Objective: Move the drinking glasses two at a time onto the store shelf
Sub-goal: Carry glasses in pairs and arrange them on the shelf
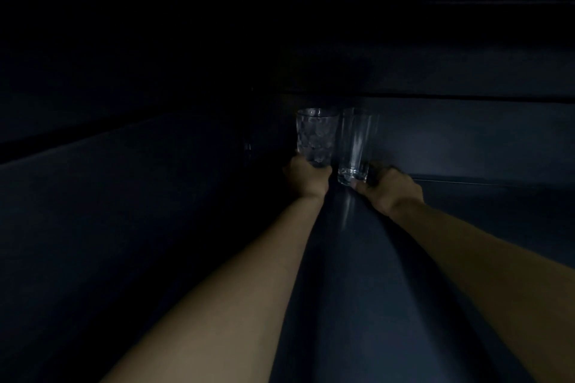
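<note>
**1. Containers.** We count two glasses, both upright and side by side. The light is too dim to tell whether their sides touch. The faceted glass is on the left and the plain glass on the right. Both are clear from rim to base and look empty.

**2. Appearance.** The faceted glass is the shorter and wider of the two. Its side carries a pattern of rounded dimples that catch pale light. The plain glass is taller and narrower, with smooth straight sides and a thick, bright base.

**3. Grip.** The left hand is clamped on the bottom of the faceted glass, fingers curled round it. The right hand is clamped on the base of the plain glass, with the thumb on the near side and the fingers wrapped round the far side. We count two hands, one glass in each. Both forearms are bare and reach forward, converging toward the glasses.

**4. Location.** The glasses are deep over the dark blue shelf, close to the wall at its back and under a dark board above. A pale streak of reflection lies on the shelf just below the plain glass. We cannot tell whether either base touches the shelf.
</note>
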The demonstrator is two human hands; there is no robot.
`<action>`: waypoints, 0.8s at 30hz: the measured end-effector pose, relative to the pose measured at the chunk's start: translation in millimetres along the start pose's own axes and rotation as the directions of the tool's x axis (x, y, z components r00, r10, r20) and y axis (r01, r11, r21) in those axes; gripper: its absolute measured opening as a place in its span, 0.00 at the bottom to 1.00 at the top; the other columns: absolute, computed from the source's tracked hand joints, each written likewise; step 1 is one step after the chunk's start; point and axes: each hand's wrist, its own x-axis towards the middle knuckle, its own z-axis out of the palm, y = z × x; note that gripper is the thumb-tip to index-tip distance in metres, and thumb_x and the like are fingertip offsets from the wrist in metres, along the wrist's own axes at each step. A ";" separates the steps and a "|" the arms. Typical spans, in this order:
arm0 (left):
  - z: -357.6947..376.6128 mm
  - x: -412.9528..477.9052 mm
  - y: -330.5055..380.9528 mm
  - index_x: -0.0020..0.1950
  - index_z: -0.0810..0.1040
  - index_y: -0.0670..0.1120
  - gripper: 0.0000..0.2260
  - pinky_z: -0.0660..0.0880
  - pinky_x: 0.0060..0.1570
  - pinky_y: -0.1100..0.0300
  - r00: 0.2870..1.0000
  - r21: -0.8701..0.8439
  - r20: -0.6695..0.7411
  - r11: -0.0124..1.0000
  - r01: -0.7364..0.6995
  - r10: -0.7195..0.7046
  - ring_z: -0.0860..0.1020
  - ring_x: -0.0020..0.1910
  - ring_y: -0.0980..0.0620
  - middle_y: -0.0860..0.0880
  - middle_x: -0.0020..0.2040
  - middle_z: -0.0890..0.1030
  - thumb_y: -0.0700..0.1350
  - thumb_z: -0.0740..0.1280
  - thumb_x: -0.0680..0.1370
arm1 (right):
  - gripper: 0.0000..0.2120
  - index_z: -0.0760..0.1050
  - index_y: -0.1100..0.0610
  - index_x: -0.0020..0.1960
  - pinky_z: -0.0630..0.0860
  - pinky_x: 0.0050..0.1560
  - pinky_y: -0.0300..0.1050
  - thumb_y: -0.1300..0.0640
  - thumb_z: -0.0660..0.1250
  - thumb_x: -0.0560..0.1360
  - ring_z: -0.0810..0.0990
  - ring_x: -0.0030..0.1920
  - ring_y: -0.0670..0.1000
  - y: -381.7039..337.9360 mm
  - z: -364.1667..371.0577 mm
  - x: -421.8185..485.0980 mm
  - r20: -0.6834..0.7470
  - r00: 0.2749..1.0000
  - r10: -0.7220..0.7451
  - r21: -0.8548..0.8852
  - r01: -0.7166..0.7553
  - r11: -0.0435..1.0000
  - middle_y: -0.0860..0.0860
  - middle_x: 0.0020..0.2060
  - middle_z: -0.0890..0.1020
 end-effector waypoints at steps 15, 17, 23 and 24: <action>-2.4 0.9 -0.8 0.61 0.78 0.39 0.17 0.78 0.56 0.49 0.999 -0.048 -0.032 0.999 0.021 -0.023 0.80 0.58 0.43 0.40 0.58 0.81 0.37 0.73 0.73 | 0.36 0.68 0.38 0.70 0.71 0.65 0.57 0.25 0.65 0.66 0.76 0.64 0.57 2.2 0.6 13.4 0.057 0.997 0.056 0.100 -0.061 0.993 0.52 0.67 0.76; -3.1 -1.0 0.4 0.61 0.78 0.39 0.16 0.78 0.57 0.49 1.000 -0.048 -0.018 0.999 0.011 -0.012 0.80 0.58 0.42 0.40 0.58 0.81 0.37 0.73 0.73 | 0.34 0.70 0.39 0.69 0.72 0.64 0.58 0.26 0.65 0.67 0.76 0.63 0.57 2.7 2.0 14.3 0.054 0.997 0.049 0.082 -0.054 0.995 0.52 0.66 0.76; -4.5 -4.3 1.0 0.61 0.78 0.40 0.16 0.77 0.55 0.54 1.000 -0.052 -0.012 0.999 -0.010 0.009 0.80 0.59 0.43 0.41 0.59 0.81 0.38 0.72 0.74 | 0.35 0.69 0.40 0.69 0.73 0.63 0.58 0.25 0.63 0.67 0.77 0.62 0.57 2.8 4.3 15.5 0.048 0.998 0.040 0.052 -0.043 0.998 0.52 0.65 0.76; -4.6 -5.3 1.2 0.61 0.78 0.40 0.16 0.77 0.55 0.55 1.000 -0.060 -0.013 0.998 -0.019 0.018 0.80 0.59 0.44 0.42 0.59 0.82 0.37 0.72 0.74 | 0.35 0.69 0.40 0.69 0.73 0.63 0.58 0.25 0.63 0.67 0.77 0.62 0.57 2.5 4.3 15.3 0.045 0.998 0.039 0.050 -0.041 0.998 0.53 0.65 0.77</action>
